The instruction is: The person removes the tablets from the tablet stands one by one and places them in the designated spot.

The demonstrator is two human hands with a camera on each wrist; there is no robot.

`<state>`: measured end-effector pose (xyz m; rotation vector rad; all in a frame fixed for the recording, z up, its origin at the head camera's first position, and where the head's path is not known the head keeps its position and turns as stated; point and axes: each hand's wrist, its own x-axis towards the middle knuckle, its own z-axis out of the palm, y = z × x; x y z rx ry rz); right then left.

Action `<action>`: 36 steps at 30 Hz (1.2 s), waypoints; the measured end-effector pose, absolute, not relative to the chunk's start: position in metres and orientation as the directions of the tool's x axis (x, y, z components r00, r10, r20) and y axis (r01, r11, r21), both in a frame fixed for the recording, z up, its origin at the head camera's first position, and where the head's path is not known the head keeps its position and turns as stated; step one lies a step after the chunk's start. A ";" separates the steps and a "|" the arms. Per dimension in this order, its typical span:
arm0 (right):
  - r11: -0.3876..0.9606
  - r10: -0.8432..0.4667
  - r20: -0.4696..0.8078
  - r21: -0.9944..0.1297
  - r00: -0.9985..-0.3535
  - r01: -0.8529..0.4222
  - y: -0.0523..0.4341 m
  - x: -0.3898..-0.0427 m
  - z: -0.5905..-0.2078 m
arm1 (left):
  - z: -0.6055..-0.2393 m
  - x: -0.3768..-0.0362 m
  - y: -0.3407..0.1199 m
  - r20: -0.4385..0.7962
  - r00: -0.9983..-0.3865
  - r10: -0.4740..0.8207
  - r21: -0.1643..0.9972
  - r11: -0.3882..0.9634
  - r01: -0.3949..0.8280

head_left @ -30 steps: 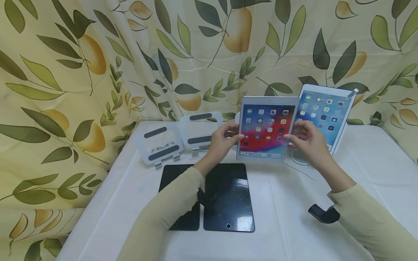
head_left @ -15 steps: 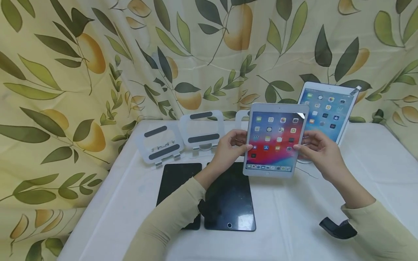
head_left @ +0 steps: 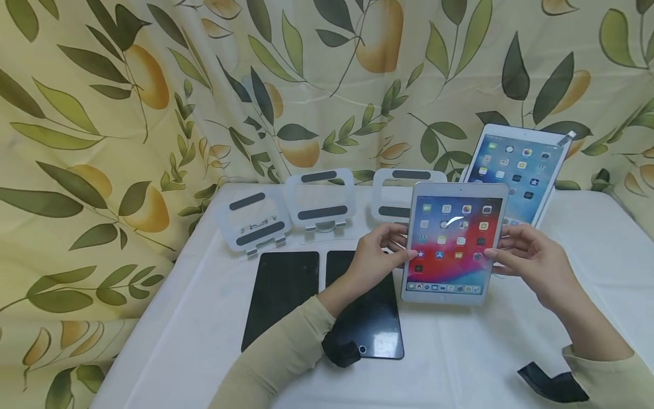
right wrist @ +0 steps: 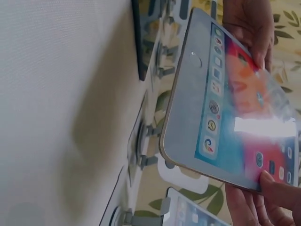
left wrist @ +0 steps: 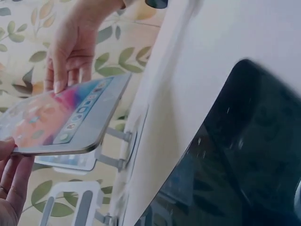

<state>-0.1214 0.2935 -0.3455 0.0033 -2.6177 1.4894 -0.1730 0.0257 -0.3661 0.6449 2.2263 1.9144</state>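
A white tablet [head_left: 455, 244] with a lit home screen is held upright and slightly tilted above the table. My left hand [head_left: 380, 258] grips its left edge, thumb on the front and fingers behind. On the opposite edge my right hand [head_left: 536, 261] pinches it the same way. The right wrist view shows the tablet [right wrist: 188, 103] raised over the cloth, its shadow below. Behind it, a second white tablet [head_left: 516, 165] leans on a stand at the right. Two dark-screened tablets lie flat: one [head_left: 286, 289] at the left, the other [head_left: 375, 324] partly under my left forearm.
Three translucent stands with dark grip strips line the back: a left one [head_left: 255, 224], a middle one [head_left: 321, 199] and a right one [head_left: 403, 196] partly hidden by the held tablet. A white cloth [head_left: 460, 363] covers the table. A leaf-patterned curtain [head_left: 204, 85] hangs behind.
Both hands have brought the held tablet down, nearer and to the right, away from the stands. The right-hand stand at the back is now more visible. The grip is unchanged.
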 end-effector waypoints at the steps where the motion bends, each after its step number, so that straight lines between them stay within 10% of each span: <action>1: 0.517 0.063 0.103 -0.854 -0.993 -0.056 0.294 -0.119 -0.346 | -0.368 -0.171 0.026 0.169 -0.898 0.407 0.969 0.097 0.226; 36: 0.665 -0.162 -0.295 -0.738 -0.942 0.117 0.303 -0.106 -0.371 | -0.414 -0.145 0.021 -0.027 -0.833 0.553 0.972 0.208 0.107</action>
